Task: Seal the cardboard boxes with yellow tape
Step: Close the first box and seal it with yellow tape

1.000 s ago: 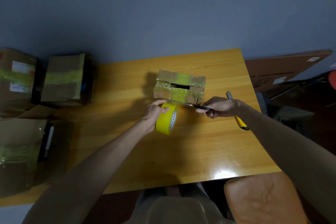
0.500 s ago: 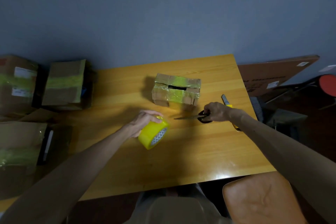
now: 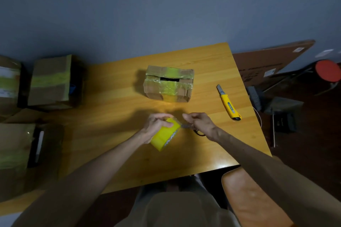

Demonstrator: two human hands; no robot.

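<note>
Yellow tape roll (image 3: 162, 135) gripped in L hand (image 3: 155, 125) over worktop (image 3: 110, 116) | R hand (image 3: 200, 122) at loose end, scissors (image 3: 198, 132) under it, can't tell if held | roll light, rigid; film sticky, flimsy: prob pinch end corner | box (image 3: 168, 84) beyond, apart

Wall: plain grey-blue wall (image 3: 166, 5) filling the upper half, behind the table's far edge.
Table: glossy yellow-orange wooden table (image 3: 114, 108) with visible grain.
Chair: orange-brown padded chair (image 3: 254, 201) at the table's near right corner.
Floor: dark floor (image 3: 313, 153) to the right.
Stool: red round stool (image 3: 327, 73) on thin metal legs, far right.
Carton: flat brown carton (image 3: 267, 62) leaning on the wall.
Light: dim; a bright glint (image 3: 220, 165) on the table's near edge.
</note>
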